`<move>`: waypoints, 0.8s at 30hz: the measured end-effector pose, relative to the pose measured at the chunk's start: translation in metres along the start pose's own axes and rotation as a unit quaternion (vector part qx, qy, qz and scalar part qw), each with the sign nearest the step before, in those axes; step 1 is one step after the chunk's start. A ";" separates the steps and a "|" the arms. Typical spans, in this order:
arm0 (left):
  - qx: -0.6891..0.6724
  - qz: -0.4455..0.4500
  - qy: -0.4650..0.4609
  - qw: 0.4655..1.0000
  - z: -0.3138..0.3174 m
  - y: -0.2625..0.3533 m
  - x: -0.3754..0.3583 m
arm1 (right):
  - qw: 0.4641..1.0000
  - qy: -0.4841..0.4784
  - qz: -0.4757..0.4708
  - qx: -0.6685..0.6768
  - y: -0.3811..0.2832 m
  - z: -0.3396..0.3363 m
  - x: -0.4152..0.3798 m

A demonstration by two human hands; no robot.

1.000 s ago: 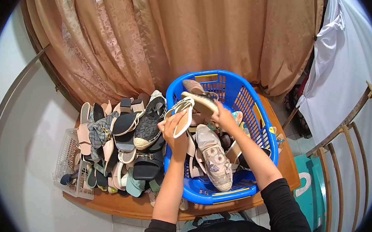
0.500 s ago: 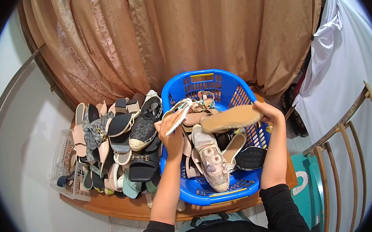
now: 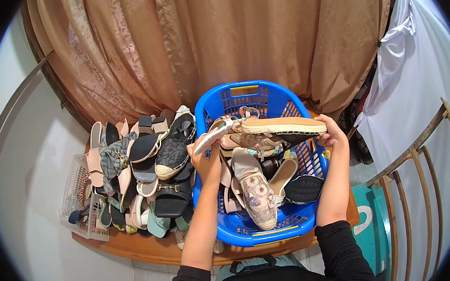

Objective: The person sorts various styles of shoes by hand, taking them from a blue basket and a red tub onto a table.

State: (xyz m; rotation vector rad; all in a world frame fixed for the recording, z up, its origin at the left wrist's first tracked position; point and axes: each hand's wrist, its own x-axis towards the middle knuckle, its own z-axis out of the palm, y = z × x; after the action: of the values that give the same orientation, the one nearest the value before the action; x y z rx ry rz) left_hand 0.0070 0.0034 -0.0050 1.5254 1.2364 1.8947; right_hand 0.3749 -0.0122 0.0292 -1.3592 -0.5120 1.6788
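My left hand (image 3: 203, 156) is closed around a white-edged sandal (image 3: 212, 138), tilted over the left rim of a blue plastic basket (image 3: 266, 239). On the other side my right hand (image 3: 332, 131) grips one end of an espadrille (image 3: 285, 126), held side-on above the basket with its tan sole turned up and a dark stitched edge below. Beneath it lie a patterned closed-toe espadrille (image 3: 257, 193), an open cream slide (image 3: 283, 178) and a black shoe (image 3: 303, 189). Strappy sandals at the back of the basket are partly hidden by the held pair.
Left of the basket, a pile of assorted shoes (image 3: 151, 169) covers the wooden table (image 3: 133, 251). A clear plastic crate (image 3: 74, 203) stands at its left end. Brown curtains (image 3: 243, 35) hang behind, and a wooden rail (image 3: 404, 159) rises at the right.
The espadrille in my right hand has rolled from sole-facing to edge-on and risen slightly. The sandal in my left hand has tipped to a flatter angle.
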 end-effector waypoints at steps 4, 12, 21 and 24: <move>-0.018 -0.022 0.019 0.999 0.001 -0.014 0.001 | 0.996 -0.055 0.002 0.073 0.003 -0.006 0.009; -0.024 -0.074 0.045 0.996 -0.001 -0.002 -0.002 | 0.932 0.184 -0.252 -0.182 0.018 0.017 0.038; 0.037 0.030 0.005 0.999 -0.007 0.010 0.000 | 0.602 0.216 -0.331 -0.694 0.092 0.156 0.062; 0.033 0.016 0.005 0.999 -0.009 0.015 0.000 | 0.694 0.011 -0.132 -0.708 0.120 0.197 0.056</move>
State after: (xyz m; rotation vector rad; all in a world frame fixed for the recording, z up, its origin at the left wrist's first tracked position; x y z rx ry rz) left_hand 0.0020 -0.0073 0.0075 1.5805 1.2991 1.9014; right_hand 0.1467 0.0126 -0.0324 -2.1058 -2.1511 0.8070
